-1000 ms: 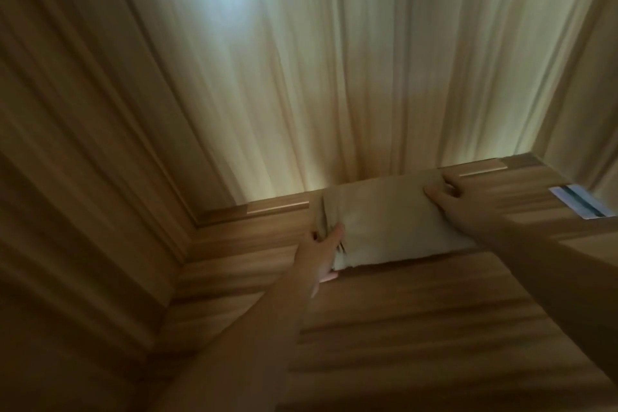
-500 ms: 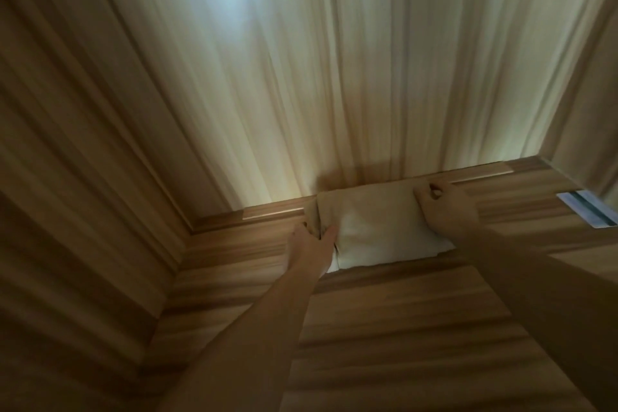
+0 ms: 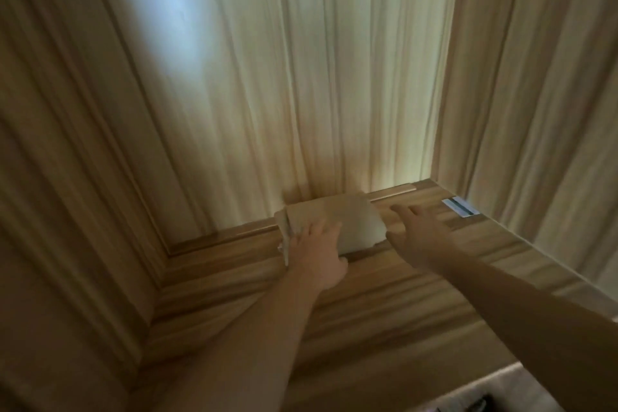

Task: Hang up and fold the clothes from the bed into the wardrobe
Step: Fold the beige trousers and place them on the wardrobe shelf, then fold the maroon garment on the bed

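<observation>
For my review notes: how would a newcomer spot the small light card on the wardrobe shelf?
Start at the wooden shelf and follow its back edge to the right wall. The pale card lies flat there, beyond the right hand. Unlike the folded beige garment, it carries a dark stripe.

You had a small white label with a dark stripe (image 3: 460, 207) lying flat near the right wall, a pale blurred patch of light (image 3: 167, 7) high on the left, and a grey blurred surface (image 3: 495, 391) at the bottom right corner.
</observation>
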`<state>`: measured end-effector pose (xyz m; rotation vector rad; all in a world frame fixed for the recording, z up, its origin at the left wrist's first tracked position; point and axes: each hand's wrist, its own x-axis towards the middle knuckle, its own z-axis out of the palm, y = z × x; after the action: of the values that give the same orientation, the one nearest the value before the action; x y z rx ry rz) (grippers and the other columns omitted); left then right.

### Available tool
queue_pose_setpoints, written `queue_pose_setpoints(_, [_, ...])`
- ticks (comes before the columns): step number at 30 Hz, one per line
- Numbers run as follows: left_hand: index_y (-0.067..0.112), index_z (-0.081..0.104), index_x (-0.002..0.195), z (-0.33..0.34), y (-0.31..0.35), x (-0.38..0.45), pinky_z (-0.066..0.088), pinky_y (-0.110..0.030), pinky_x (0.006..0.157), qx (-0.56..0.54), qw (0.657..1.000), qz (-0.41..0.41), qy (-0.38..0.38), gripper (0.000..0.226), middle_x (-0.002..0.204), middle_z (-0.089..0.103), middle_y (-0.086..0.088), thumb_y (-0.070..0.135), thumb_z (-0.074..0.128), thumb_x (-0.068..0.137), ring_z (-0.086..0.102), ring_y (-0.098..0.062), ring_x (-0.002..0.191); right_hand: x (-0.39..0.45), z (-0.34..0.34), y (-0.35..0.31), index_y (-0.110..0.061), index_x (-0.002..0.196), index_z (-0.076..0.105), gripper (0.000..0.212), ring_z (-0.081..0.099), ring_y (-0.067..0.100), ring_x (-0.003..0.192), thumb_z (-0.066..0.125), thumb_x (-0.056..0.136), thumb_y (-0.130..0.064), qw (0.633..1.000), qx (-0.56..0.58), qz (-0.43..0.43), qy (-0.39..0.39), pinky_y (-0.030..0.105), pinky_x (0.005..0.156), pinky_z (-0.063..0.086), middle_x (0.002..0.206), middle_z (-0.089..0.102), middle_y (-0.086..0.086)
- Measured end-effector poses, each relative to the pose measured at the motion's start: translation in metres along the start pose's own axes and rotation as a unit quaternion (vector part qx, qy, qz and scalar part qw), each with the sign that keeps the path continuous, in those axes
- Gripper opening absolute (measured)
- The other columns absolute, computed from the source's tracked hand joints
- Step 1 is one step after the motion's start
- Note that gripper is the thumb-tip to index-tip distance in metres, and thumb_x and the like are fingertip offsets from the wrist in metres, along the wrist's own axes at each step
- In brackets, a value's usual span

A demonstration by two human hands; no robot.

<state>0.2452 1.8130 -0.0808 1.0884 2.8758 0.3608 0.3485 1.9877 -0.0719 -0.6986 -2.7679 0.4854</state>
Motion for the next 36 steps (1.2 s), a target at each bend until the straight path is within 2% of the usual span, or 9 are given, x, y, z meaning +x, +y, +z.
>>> queue_pose_setpoints(4, [0.031,0.024,0.152,-0.004,0.024,-0.06,0.019,-0.048,0.118,-0.023,0.997,0.07,-0.009,0.069,0.163,0.014,-0.001,0.04,0.055,0.091,0.017,-0.028,0.147,-0.087,-0.026,0.004,-0.029,0.145,0.033,0.064,0.041,0.03,0.133,0.052,0.088,-0.051,0.998,-0.044,0.046,0.019,0.049,0.103,0.041,0.148,0.041,0.003])
queue_pose_setpoints(8, [0.032,0.028,0.15,0.0,0.048,-0.117,0.021,-0.042,0.117,-0.025,0.987,0.156,-0.009,0.07,0.16,0.02,0.0,0.038,0.057,0.086,0.019,-0.024,0.145,-0.185,-0.054,0.004,-0.03,0.146,0.033,0.064,0.038,0.031,0.135,0.054,0.089,-0.05,0.988,-0.07,0.137,0.028,0.045,0.105,0.039,0.15,0.036,0.002])
queue_pose_setpoints(17, [0.032,0.039,0.146,0.002,0.14,-0.215,0.035,-0.043,0.109,-0.081,0.95,0.302,-0.02,0.067,0.153,0.032,0.0,0.039,0.056,0.082,0.036,-0.023,0.139,-0.375,-0.12,0.015,-0.029,0.145,0.034,0.059,0.041,0.024,0.132,0.047,0.093,-0.053,0.958,-0.115,0.252,0.075,0.042,0.103,0.04,0.145,0.041,-0.002])
queue_pose_setpoints(21, [0.024,0.043,0.144,0.009,0.182,-0.271,0.034,-0.039,0.109,-0.102,0.927,0.359,-0.044,0.065,0.148,0.037,-0.003,0.032,0.061,0.082,0.038,-0.024,0.136,-0.467,-0.14,0.026,-0.028,0.147,0.031,0.062,0.041,0.024,0.132,0.047,0.093,-0.054,0.939,-0.106,0.315,0.083,0.043,0.104,0.04,0.146,0.04,-0.001])
queue_pose_setpoints(24, [0.025,0.04,0.146,0.014,0.21,-0.322,0.033,-0.04,0.11,-0.084,0.913,0.394,-0.064,0.064,0.151,0.034,0.0,0.032,0.06,0.085,0.034,-0.023,0.138,-0.545,-0.148,0.026,-0.028,0.146,0.031,0.062,0.043,0.025,0.129,0.049,0.092,-0.053,0.923,-0.072,0.364,0.098,0.043,0.103,0.04,0.145,0.04,0.0])
queue_pose_setpoints(28, [0.029,0.039,0.145,0.011,0.263,-0.403,0.037,-0.041,0.107,-0.057,0.875,0.474,-0.078,0.061,0.148,0.035,0.005,0.035,0.055,0.086,0.035,-0.021,0.137,-0.66,-0.157,0.022,-0.029,0.146,0.031,0.063,0.049,0.023,0.123,0.052,0.09,-0.052,0.889,-0.052,0.439,0.116,0.041,0.101,0.042,0.143,0.04,0.0])
queue_pose_setpoints(34, [0.031,0.034,0.147,0.001,0.324,-0.523,0.035,-0.041,0.107,-0.04,0.775,0.624,-0.087,0.057,0.152,0.03,0.006,0.036,0.049,0.092,0.034,-0.019,0.137,-0.801,-0.18,-0.019,-0.027,0.145,0.032,0.064,0.056,0.024,0.113,0.055,0.09,-0.049,0.802,-0.051,0.563,0.19,0.037,0.096,0.047,0.141,0.042,0.003])
queue_pose_setpoints(36, [0.031,0.035,0.147,-0.001,0.331,-0.556,0.036,-0.04,0.107,-0.039,0.741,0.663,-0.094,0.056,0.153,0.03,0.006,0.037,0.048,0.093,0.034,-0.019,0.137,-0.834,-0.18,-0.045,-0.029,0.145,0.032,0.065,0.054,0.025,0.118,0.056,0.088,-0.05,0.769,-0.066,0.599,0.212,0.039,0.099,0.045,0.142,0.042,0.003])
